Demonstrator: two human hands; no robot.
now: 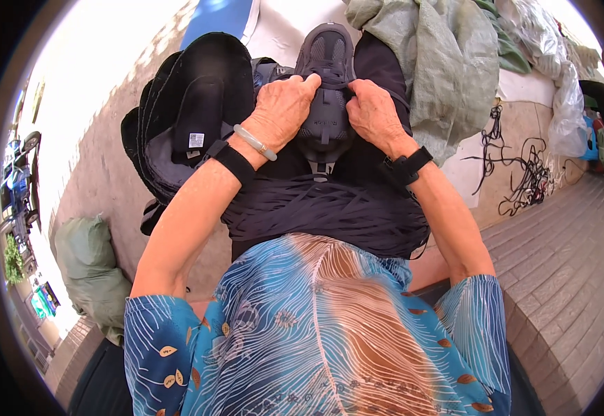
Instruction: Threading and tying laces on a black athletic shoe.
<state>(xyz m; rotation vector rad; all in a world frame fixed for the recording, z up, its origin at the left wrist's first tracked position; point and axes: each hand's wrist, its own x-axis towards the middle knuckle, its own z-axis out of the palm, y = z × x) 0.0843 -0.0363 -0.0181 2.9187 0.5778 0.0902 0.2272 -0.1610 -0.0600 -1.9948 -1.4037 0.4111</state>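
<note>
A dark grey sneaker (325, 52) lies between my knees with its toe pointing away from me and its tongue (325, 111) toward me. At the left side of its lacing, my left hand (284, 107) is closed, thumb and finger pinching a black shoelace. My right hand (375, 114) pinches the shoelace (349, 84) at the opposite side, fingers curled. Across my lap lies a thick bundle of loose black laces (322, 211). The lower eyelets are partly hidden by my fingers.
Black padded shoe-like pieces (211, 66), one with a white label, are stacked at my left. A grey-green woven sack (454, 76) drapes beyond my right knee. Tangled black cords (524, 177) lie on the ground at right. A stuffed green sack (90, 270) sits at left.
</note>
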